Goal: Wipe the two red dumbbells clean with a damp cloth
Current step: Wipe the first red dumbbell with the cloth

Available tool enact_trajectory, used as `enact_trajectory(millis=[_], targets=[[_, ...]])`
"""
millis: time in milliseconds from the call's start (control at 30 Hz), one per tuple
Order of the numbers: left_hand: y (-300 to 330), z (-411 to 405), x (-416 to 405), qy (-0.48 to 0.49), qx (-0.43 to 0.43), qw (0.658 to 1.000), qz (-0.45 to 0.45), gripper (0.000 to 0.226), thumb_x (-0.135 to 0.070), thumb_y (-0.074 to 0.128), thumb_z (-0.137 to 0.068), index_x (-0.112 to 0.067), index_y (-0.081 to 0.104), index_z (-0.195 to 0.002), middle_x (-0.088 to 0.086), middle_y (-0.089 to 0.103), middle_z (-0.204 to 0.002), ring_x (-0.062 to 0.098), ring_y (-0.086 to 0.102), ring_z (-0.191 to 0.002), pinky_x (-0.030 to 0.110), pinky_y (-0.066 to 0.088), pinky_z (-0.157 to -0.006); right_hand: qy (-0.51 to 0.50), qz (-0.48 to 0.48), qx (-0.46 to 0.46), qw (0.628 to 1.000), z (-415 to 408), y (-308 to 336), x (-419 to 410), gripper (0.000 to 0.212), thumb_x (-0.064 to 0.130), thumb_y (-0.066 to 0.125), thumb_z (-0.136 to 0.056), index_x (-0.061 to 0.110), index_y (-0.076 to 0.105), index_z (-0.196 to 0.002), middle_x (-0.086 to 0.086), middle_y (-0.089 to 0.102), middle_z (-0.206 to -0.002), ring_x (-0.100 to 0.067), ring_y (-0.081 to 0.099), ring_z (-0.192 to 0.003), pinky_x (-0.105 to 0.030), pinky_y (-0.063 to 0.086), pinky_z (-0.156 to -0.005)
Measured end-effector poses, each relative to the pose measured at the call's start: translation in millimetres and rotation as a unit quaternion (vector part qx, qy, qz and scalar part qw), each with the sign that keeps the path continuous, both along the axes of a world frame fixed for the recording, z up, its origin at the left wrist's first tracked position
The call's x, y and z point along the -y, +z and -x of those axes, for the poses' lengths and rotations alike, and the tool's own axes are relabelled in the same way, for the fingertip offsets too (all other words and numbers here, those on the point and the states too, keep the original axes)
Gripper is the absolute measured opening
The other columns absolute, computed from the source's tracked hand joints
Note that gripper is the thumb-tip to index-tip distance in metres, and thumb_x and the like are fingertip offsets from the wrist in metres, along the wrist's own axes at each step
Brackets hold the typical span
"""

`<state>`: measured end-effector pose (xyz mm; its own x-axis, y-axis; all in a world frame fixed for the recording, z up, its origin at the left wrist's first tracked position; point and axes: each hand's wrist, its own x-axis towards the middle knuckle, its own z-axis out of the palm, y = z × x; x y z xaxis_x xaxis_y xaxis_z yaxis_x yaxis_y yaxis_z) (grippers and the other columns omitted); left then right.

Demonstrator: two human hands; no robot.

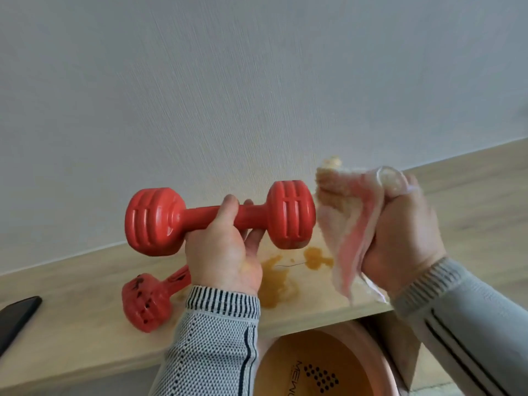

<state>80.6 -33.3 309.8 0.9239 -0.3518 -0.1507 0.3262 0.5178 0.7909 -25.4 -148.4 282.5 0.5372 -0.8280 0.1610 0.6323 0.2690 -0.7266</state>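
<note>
Left hand (pixel 225 247) grips the raised dumbbell (pixel 220 217) by its bar; right hand (pixel 405 238) clutches the cloth (pixel 348 218) beside its end. Second dumbbell (pixel 151 298) (dark-marked) lies on the surface (pixel 71 324). Recommend working cloth into grooves.

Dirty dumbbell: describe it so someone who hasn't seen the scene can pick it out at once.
Start at the wooden shelf along the wall. The dirty dumbbell lies on it at the left, below the left hand, with a dark phone further left. Unlike the clean dumbbell held in the air, it rests on the wood and has black marks on its red head.
</note>
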Motion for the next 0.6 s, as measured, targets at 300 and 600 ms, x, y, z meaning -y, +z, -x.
enact_trajectory(millis=[300, 600], targets=[[-9, 5, 3, -0.006, 0.149, 0.988, -0.032, 0.032, -0.004, 0.068, -0.087, 0.004, 0.055, -0.115, 0.017, 0.068, -0.092, 0.03, 0.07, -0.081, 0.029, 0.051, -0.053, -0.206, 0.622, -0.231, 0.719, -24, -16, -27, 0.036, 0.025, 0.055, -0.088, 0.012, 0.064, -0.12, -0.001, 0.064, -0.114, -0.015, 0.055, -0.112, -0.022, 0.039, -0.101], [-12, 9, 5, -0.074, 0.276, 0.956, -0.065, 0.023, -0.02, 0.07, -0.067, -0.004, 0.056, -0.076, 0.015, 0.049, -0.072, 0.031, 0.047, -0.07, 0.049, 0.044, -0.069, 0.06, 0.245, -0.299, 0.92, -22, -12, -15, 0.017, 0.02, 0.055, -0.088, 0.017, 0.071, -0.083, 0.003, 0.065, -0.078, -0.015, 0.059, -0.078, -0.022, 0.046, -0.069]])
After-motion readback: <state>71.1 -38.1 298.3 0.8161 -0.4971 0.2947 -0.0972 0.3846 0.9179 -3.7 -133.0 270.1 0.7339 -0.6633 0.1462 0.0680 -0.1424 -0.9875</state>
